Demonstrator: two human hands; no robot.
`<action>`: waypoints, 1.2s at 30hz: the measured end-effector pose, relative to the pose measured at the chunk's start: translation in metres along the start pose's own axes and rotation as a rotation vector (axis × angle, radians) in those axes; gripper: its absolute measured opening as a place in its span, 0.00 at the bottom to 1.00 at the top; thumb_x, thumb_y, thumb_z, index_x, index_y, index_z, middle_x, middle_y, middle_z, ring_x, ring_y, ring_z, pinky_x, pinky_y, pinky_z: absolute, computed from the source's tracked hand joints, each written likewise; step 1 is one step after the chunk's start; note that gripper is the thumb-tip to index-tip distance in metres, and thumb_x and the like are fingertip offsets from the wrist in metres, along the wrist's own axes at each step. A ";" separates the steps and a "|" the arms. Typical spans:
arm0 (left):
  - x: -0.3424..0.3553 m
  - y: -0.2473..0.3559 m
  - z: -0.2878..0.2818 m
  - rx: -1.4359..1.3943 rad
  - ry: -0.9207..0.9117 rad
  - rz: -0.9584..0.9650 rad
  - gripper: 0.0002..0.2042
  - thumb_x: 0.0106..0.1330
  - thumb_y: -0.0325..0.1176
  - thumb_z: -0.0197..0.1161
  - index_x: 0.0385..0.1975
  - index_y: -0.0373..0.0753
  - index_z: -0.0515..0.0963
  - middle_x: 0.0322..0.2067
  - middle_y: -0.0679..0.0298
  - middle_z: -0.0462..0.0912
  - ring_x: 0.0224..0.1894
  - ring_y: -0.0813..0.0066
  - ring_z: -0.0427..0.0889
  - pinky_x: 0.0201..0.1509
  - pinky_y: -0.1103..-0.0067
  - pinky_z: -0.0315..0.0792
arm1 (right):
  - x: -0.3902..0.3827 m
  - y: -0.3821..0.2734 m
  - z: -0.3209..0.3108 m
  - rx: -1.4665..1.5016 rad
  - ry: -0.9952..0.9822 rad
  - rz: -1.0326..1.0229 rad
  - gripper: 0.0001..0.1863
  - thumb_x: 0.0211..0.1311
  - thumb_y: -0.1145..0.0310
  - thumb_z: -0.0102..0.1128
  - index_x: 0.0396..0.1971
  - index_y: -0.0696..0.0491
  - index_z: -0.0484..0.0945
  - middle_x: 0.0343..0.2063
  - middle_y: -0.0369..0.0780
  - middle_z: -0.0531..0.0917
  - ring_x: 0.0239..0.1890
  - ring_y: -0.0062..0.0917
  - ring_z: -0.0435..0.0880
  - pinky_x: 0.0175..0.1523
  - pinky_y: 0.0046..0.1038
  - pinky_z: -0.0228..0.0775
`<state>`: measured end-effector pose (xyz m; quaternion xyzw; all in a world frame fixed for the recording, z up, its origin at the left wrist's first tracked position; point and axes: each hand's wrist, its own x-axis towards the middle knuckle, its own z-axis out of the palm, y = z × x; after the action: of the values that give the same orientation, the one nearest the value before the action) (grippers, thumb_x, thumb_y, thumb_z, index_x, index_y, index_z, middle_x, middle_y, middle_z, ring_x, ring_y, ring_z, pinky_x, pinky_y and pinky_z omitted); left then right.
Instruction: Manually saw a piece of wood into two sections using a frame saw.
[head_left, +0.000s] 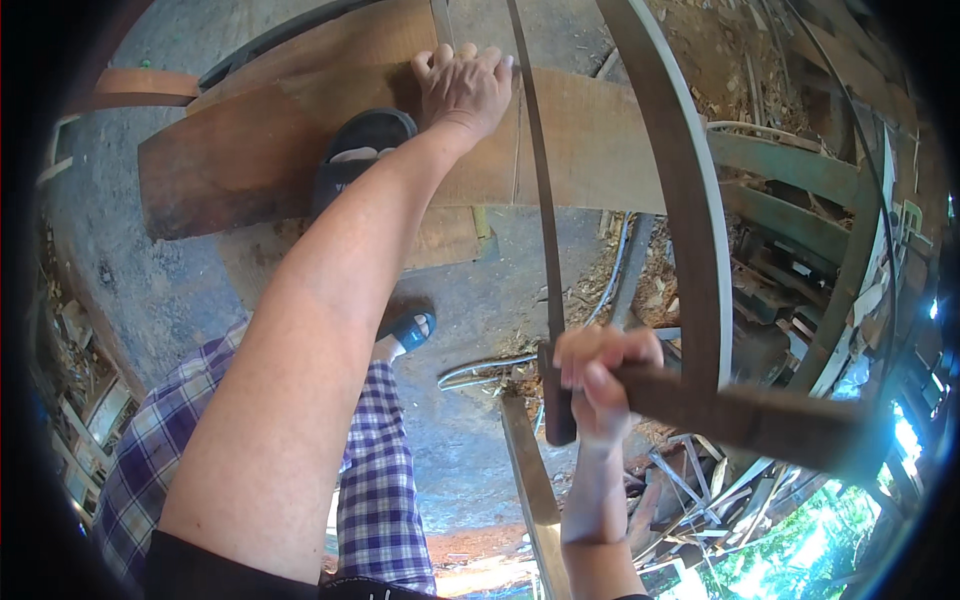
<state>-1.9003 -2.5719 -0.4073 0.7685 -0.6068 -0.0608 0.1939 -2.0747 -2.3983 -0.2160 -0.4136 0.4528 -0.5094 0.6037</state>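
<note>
"Scrap wood point(75, 330) at far L, pls confirm?"

"Yep, jumbled pcs by the edge of the grey floor point(110, 260). Next, checked trousers point(385, 480), purple n white, w/ L forearm point(300, 330) slanting up over them."

"K. Then the brown board point(200, 175)?"

"Runs L to R across the upper half, w/ a 2nd board point(330, 55) just beyond it."

"Feet?"

"One dark sandal point(365, 130) on the brown board, foot in it. Blue sandal point(408, 328) down on the floor, nearer the body, toes showing."

"And the hands? L hand point(465, 95) 1st."

"Palm down on the wood, just R of the dark sandal, fingers bent at the far side. Can't tell if they hook an edge."

"Frame saw point(690, 200)?"

"R of L hand. Its thin blade point(545, 200) crosses over the brown board, beside a fine dark line point(517, 150) on it. Can't tell if teeth touch."

"R hand point(600, 375)?"

"Wrapped round dark wood at the saw's near end, fingers curled; bit blurry."

"Far R?"

"Greenish slats point(790, 165) past the saw's beam, offcuts point(700, 490) heaped below, near R forearm point(598, 500), & bright greenery point(840, 540) btm R."
</note>
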 end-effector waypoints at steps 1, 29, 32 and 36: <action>0.000 -0.001 0.001 -0.006 0.016 0.003 0.14 0.69 0.47 0.49 0.28 0.48 0.78 0.31 0.67 0.80 0.41 0.66 0.73 0.53 0.66 0.54 | 0.000 -0.003 0.000 0.060 -0.058 -0.070 0.11 0.53 0.73 0.61 0.26 0.52 0.65 0.15 0.35 0.70 0.17 0.20 0.67 0.28 0.27 0.64; 0.002 0.001 -0.005 0.008 -0.008 -0.014 0.15 0.69 0.48 0.48 0.28 0.49 0.77 0.32 0.66 0.79 0.41 0.64 0.73 0.52 0.64 0.55 | 0.010 -0.036 0.009 -0.071 -0.014 0.135 0.13 0.49 0.74 0.63 0.25 0.53 0.65 0.15 0.36 0.71 0.17 0.21 0.69 0.28 0.27 0.65; 0.001 -0.003 -0.003 0.013 0.010 0.004 0.15 0.69 0.48 0.47 0.29 0.49 0.77 0.32 0.65 0.79 0.41 0.64 0.73 0.52 0.64 0.55 | 0.023 -0.033 0.015 -0.232 -0.114 0.097 0.14 0.46 0.76 0.64 0.25 0.53 0.65 0.14 0.36 0.70 0.16 0.22 0.69 0.24 0.26 0.63; -0.001 -0.002 0.003 0.017 0.011 0.001 0.14 0.70 0.48 0.47 0.31 0.49 0.77 0.33 0.66 0.78 0.43 0.64 0.72 0.54 0.64 0.53 | 0.031 -0.036 0.017 -0.104 -0.160 0.057 0.13 0.48 0.76 0.62 0.28 0.55 0.65 0.16 0.38 0.72 0.17 0.22 0.72 0.26 0.25 0.66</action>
<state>-1.8994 -2.5714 -0.4110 0.7700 -0.6067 -0.0512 0.1907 -2.0648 -2.4329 -0.1812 -0.4708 0.4406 -0.4333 0.6296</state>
